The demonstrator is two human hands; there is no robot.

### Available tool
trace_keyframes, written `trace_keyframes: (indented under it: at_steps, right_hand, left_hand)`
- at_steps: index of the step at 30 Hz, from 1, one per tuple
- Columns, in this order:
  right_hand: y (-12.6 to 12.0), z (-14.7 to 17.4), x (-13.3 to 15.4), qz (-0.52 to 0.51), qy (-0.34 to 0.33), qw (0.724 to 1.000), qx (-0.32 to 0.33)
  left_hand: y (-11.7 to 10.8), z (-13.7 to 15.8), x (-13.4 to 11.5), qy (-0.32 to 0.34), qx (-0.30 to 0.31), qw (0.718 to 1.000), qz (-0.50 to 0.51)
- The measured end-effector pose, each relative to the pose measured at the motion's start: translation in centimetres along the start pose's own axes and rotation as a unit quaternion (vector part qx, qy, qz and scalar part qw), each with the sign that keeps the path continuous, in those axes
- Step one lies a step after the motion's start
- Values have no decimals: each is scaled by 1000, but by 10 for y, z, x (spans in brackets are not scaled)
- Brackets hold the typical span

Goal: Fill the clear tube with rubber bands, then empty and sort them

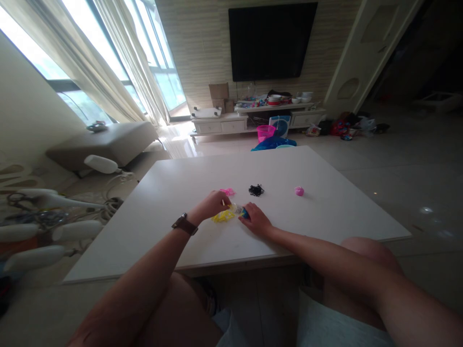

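Toward the near edge of a white rectangular table (173, 197), the right hand (258, 221) holds a clear-and-blue container (237, 208), the left hand (214, 203) beside loose yellow pieces (222, 218). Nearer the right edge lies a round pink object (299, 191).

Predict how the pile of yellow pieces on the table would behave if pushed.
The yellow pieces would probably scatter rather than move as one, since they seem to lie loose. They look small, so each is likely light. The white tabletop looks smooth, so they may slide easily.

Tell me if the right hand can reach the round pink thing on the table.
Probably yes: no object shows between the right hand and the round pink thing, though that hand may first need to release the blue item.
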State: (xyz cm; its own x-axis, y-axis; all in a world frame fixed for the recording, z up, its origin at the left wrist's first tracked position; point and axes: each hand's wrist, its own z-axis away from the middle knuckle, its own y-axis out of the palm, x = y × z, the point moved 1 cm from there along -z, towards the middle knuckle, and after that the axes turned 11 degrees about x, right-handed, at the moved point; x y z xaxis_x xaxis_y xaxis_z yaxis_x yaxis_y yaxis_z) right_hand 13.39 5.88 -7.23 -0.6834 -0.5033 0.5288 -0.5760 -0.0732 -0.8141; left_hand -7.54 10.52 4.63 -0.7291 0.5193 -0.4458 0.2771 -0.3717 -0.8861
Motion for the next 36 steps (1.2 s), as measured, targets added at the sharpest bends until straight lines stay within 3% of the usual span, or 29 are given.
trace_keyframes:
  at_steps: [9, 15, 22, 27, 30, 34, 36]
  right_hand:
    - [0, 0, 0, -8, -5, 1000, -4]
    - [0, -1, 0, -21, 2, 1000, 1]
    - [1, -1, -2, -78, 8, 997, -17]
    - [-4, 1, 0, -97, -11, 995, -38]
    - [-6, 2, 0, -90, -12, 994, -65]
    - [-4, 3, -2, -82, 12, 994, -75]
    - [-3, 3, -3, -75, 21, 994, -76]
  left_hand:
    - [1, 1, 0, 7, -43, 999, -4]
    - [1, 1, -3, -7, -23, 1000, 4]
    - [2, 2, -10, -23, 15, 990, 141]
    - [-5, 2, -12, 20, -71, 968, 240]
    - [-8, -1, 3, 27, -105, 959, 263]
    - [3, -6, 38, -29, 26, 994, 102]
    - [13, -8, 54, -48, 89, 994, 33]
